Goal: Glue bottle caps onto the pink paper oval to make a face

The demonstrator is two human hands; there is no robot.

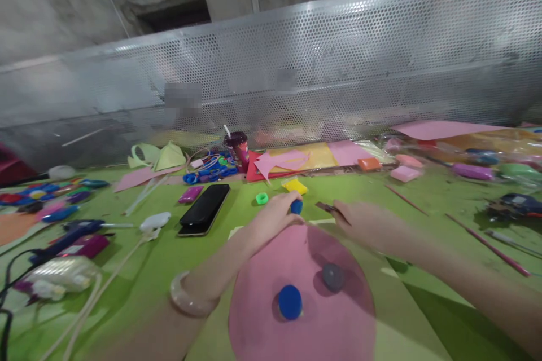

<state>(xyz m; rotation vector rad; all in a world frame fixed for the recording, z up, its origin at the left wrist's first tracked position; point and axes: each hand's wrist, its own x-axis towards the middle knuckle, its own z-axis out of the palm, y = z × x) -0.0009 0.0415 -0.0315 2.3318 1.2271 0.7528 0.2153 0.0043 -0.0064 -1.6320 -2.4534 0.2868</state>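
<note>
one blue cap [297,207], partly behind the left fingers [289,198]

Perforated metal screen [322,56] — concrete wall [84,17]

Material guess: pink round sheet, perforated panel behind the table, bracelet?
Pink round sheet: probably matte card or foam; flat, no glare.
Perforated panel: likely bare metal; grey with sheen.
Bracelet: pale, glossy; stone, glass or plastic, can't tell.

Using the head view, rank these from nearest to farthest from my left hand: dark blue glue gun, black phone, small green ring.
1. Small green ring: just left of the left hand.
2. Black phone: farther left, beyond the ring.
3. Dark blue glue gun: far left side of the table.
</note>
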